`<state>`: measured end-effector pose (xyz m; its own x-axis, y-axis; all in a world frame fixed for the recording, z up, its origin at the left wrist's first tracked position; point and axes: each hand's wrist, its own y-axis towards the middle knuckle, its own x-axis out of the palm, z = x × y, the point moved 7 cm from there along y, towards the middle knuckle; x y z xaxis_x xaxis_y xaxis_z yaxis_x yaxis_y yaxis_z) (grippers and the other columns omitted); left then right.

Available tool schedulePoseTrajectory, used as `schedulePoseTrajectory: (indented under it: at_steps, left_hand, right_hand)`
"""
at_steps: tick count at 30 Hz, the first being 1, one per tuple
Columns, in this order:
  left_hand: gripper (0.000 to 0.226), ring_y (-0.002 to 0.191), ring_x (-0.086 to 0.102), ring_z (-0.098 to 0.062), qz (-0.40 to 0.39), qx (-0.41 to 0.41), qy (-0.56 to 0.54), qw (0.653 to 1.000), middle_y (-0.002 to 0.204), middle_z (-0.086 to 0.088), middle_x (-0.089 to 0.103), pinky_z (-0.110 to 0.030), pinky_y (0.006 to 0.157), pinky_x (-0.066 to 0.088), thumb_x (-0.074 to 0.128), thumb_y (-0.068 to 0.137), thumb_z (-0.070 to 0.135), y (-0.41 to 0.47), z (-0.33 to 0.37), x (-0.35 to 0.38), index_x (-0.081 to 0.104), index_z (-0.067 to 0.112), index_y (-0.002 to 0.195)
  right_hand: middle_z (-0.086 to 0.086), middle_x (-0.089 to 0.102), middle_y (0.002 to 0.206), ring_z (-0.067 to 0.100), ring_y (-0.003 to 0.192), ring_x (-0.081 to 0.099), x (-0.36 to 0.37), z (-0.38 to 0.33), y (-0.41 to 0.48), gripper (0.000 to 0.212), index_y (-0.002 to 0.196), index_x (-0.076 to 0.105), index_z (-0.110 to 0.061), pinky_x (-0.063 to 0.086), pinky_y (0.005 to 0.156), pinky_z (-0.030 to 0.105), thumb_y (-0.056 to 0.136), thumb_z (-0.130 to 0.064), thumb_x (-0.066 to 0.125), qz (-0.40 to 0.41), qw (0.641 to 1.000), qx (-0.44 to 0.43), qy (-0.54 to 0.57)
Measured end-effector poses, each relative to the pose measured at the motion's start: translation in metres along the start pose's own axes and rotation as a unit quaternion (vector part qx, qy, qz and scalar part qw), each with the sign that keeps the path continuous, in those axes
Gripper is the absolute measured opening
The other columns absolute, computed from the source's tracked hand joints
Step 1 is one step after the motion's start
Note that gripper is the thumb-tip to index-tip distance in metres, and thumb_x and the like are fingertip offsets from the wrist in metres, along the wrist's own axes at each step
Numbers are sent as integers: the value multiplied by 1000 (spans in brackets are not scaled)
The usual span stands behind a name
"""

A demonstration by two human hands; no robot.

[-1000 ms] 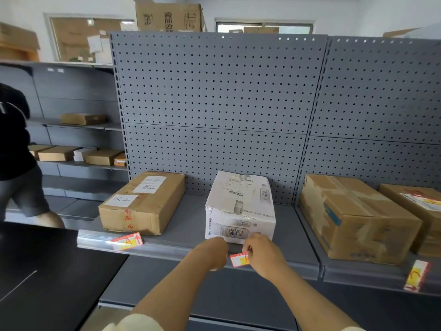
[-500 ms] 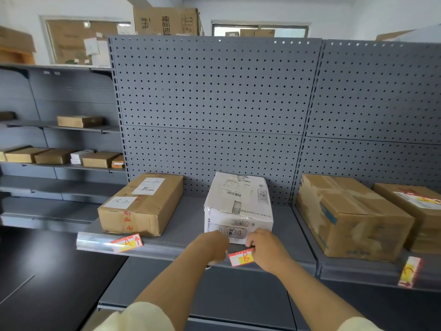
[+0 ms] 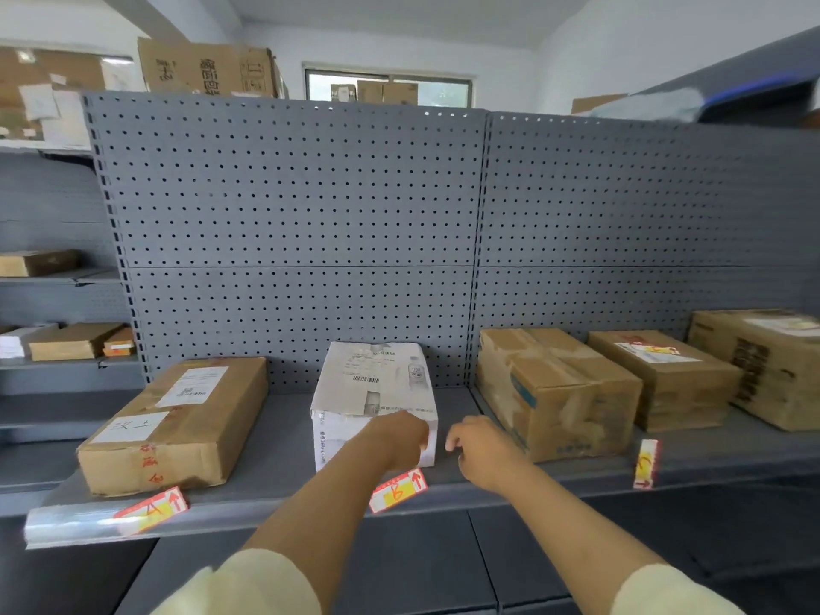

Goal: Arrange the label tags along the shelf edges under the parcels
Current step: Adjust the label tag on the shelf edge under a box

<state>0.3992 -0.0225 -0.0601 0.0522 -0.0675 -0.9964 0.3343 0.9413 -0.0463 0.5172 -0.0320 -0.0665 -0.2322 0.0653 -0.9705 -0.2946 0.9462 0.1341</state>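
Two bare arms in pale sleeves are reaching over the shelf edge (image 3: 275, 508). The middle tag (image 3: 398, 490), marked B, is now sitting free on that edge below the white parcel (image 3: 372, 401); half a second ago the right hand (image 3: 481, 450) was pinching it. That hand is hanging loosely curled, holding nothing. The left hand (image 3: 401, 437) is resting against the parcel, fingers hidden. Further along, tag A (image 3: 153, 510) and tag C (image 3: 645, 463) are lying askew, likely needing straightening.
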Motion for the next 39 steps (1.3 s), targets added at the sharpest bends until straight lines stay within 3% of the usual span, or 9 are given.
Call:
schedulePoseTrajectory:
  at_steps: [5, 13, 17, 21, 26, 33, 39]
  left_hand:
    - [36, 121, 55, -32, -10, 79, 26, 997, 133, -13, 56, -39, 100, 46, 45, 95, 9, 22, 63, -11, 59, 15, 127]
    - [34, 115, 58, -32, -25, 121, 39, 992, 128, -12, 60, -43, 98, 50, 43, 95, 8, 44, 159, -16, 59, 14, 124]
    - [39, 116, 57, -34, -35, 107, 39, 993, 130, -14, 58, -39, 93, 48, 42, 93, 7, 60, 194, -14, 56, 14, 129]
    - [39, 123, 53, -32, -36, 87, 29, 995, 136, -12, 55, -37, 98, 45, 43, 95, 8, 79, 229, -6, 56, 17, 130]
    - [34, 117, 55, -32, -30, 69, 19, 997, 131, -12, 58, -39, 100, 46, 47, 95, 11, 95, 267, 7, 59, 16, 126]
    - [36, 122, 54, -32, -45, 51, 37, 997, 135, -11, 56, -40, 103, 44, 49, 94, 13, 121, 271, 26, 58, 18, 129]
    - [39, 121, 56, -30, -35, 46, 31, 998, 133, -10, 59, -37, 101, 46, 51, 92, 12, 151, 276, 30, 59, 17, 130]
  right_hand:
    - [10, 52, 130, 24, 120, 52, -26, 42, -23, 34, 119, 61, -14, 48, 99, 33, 90, 2, 52, 5, 999, 53, 7]
    - [11, 60, 125, 30, 112, 59, -66, 121, -71, 23, 112, 66, -13, 51, 97, 39, 92, -10, 57, 27, 992, 125, 2]
    - [9, 56, 127, 28, 116, 55, -73, 169, -89, 27, 113, 66, -16, 48, 100, 37, 91, -6, 55, 30, 991, 133, 3]
    - [9, 53, 126, 28, 117, 51, -76, 218, -101, 31, 113, 65, -18, 46, 102, 38, 88, -3, 53, 20, 991, 134, -1]
    - [6, 56, 123, 24, 114, 55, -81, 268, -109, 32, 112, 65, -20, 47, 94, 34, 87, -2, 58, 26, 989, 142, 3]
    - [8, 60, 119, 27, 107, 60, -74, 309, -105, 29, 113, 63, -19, 51, 89, 36, 87, -5, 60, 15, 984, 177, 1]
    - [8, 55, 128, 26, 115, 58, -65, 347, -94, 33, 119, 59, -22, 50, 96, 34, 90, -6, 56, 9, 976, 218, 23]
